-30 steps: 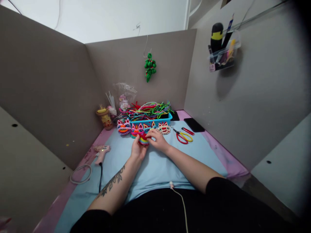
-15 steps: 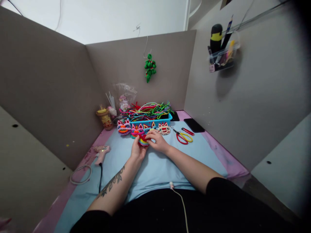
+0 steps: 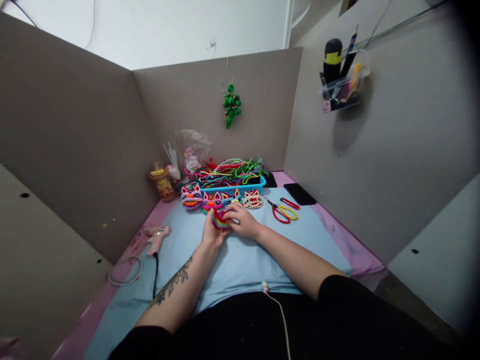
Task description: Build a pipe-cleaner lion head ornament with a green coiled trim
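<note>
Between my two hands is a small fuzzy rainbow-striped piece [image 3: 221, 221] with red on top, its stripes curving along the lower edge. My left hand [image 3: 213, 230] is wrapped round its left side and underside. From the right, my right hand [image 3: 240, 218] presses bent fingers onto its upper part, covering some of it. Just behind stand finished-looking fuzzy animal heads: a purple one [image 3: 191, 197], a pink one [image 3: 212, 201], a blue one [image 3: 229, 197] and a cream one [image 3: 253, 199].
A blue basket [image 3: 258, 187] of colourful pipe cleaners stands at the back. Scissors [image 3: 283, 212], a red tool [image 3: 290, 203] and a phone [image 3: 299, 193] lie right. A pink glue gun [image 3: 159, 239] with its cord lies left, below a lidded cup [image 3: 162, 184].
The rainbow piece has tilted slightly in my hands, and my right fingers have shifted a little over its top. The surroundings stay the same.
</note>
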`<state>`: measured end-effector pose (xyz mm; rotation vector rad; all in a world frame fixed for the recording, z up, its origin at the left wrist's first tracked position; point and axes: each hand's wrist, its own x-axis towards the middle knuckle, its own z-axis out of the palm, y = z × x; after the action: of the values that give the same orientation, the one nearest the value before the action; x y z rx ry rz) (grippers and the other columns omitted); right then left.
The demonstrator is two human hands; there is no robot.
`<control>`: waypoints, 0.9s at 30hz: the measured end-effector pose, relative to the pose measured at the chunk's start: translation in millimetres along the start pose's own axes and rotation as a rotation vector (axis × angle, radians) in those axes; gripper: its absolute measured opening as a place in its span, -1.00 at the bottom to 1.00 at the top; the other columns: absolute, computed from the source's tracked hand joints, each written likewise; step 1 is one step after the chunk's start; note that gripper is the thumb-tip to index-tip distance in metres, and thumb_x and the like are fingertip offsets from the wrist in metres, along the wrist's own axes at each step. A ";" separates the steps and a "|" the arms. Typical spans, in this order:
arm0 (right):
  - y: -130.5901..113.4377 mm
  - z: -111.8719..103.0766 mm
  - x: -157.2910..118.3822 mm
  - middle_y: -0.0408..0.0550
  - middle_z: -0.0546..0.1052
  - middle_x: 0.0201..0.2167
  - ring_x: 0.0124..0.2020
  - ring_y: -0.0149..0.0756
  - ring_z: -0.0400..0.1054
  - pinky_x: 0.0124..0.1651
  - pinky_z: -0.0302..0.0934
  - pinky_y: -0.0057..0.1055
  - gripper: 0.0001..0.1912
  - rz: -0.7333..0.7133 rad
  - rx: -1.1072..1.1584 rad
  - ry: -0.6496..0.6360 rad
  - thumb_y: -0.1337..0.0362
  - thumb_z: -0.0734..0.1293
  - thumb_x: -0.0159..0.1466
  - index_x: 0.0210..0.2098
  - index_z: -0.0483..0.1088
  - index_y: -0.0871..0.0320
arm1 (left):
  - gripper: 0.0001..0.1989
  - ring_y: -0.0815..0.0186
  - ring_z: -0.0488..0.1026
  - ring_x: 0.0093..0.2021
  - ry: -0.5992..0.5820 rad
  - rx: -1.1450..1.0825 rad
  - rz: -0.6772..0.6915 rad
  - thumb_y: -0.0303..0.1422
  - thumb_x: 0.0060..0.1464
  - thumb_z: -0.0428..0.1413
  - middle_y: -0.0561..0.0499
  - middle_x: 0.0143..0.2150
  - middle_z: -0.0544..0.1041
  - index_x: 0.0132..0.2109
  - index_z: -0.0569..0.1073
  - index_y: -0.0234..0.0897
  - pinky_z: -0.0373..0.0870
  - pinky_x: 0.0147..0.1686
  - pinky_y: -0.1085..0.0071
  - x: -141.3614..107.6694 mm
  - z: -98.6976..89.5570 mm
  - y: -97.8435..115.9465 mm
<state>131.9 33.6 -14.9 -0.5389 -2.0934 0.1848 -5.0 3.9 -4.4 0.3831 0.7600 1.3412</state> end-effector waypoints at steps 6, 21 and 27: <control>0.0 1.2 -0.4 -0.01 0.42 -0.20 -0.10 -0.21 0.25 -0.01 0.18 -0.16 -0.81 -0.019 0.004 -0.011 0.42 0.25 0.18 -0.27 0.45 0.08 | -0.81 0.34 0.44 -0.52 0.037 -0.006 0.043 -0.27 0.06 0.05 0.02 -0.46 0.50 -0.26 0.41 -0.31 0.46 -0.48 0.35 4.5 -2.7 -3.5; 1.2 0.9 0.8 -0.02 0.42 -0.23 -0.12 -0.22 0.28 -0.03 0.21 -0.17 -0.84 0.053 0.056 0.025 0.40 0.28 0.18 -0.29 0.47 0.08 | -0.81 0.33 0.45 -0.47 0.045 0.001 0.086 -0.29 0.10 0.03 -0.02 -0.40 0.52 -0.23 0.42 -0.32 0.44 -0.47 0.38 6.7 -3.6 -5.8; 5.7 -1.4 3.7 -0.06 0.42 -0.33 -0.25 -0.30 0.34 -0.14 0.27 -0.28 -0.88 0.282 0.168 0.164 0.39 0.29 0.16 -0.36 0.48 0.13 | -0.88 0.33 0.45 -0.45 -0.063 0.008 0.052 -0.36 -0.01 0.13 -0.04 -0.41 0.52 -0.31 0.44 -0.34 0.43 -0.37 0.36 4.1 -2.1 -5.5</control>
<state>133.1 40.2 -13.2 -0.7205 -1.8181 0.4585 -2.3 6.3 -10.6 0.4524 0.7075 1.3688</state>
